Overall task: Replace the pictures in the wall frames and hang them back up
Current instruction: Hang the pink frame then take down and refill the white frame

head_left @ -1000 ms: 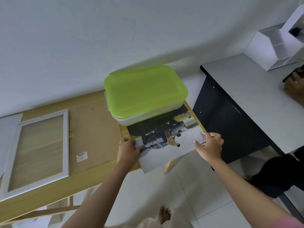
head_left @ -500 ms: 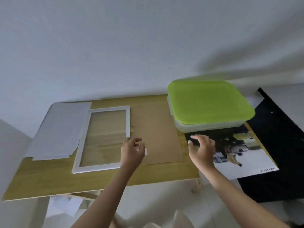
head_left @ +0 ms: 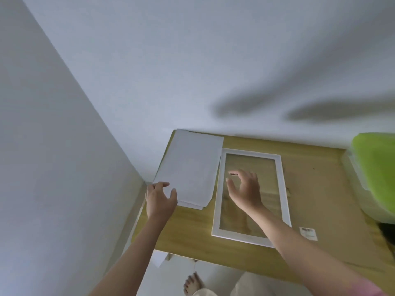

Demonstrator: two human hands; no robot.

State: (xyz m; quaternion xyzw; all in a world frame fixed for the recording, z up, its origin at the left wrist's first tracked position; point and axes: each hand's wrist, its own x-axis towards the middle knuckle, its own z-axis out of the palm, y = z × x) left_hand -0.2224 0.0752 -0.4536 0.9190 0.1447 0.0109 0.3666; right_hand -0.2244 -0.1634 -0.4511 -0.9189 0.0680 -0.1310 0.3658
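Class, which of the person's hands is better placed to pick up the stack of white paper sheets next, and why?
Left. The left hand hovers open at the near corner of the stack of white paper sheets; the right hand is over the white rectangular frame.

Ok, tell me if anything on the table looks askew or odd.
The paper stack is uneven: lower sheets poke out at its near corner and its far corner overhangs the table edge. The frame lies flat but empty, without backing.
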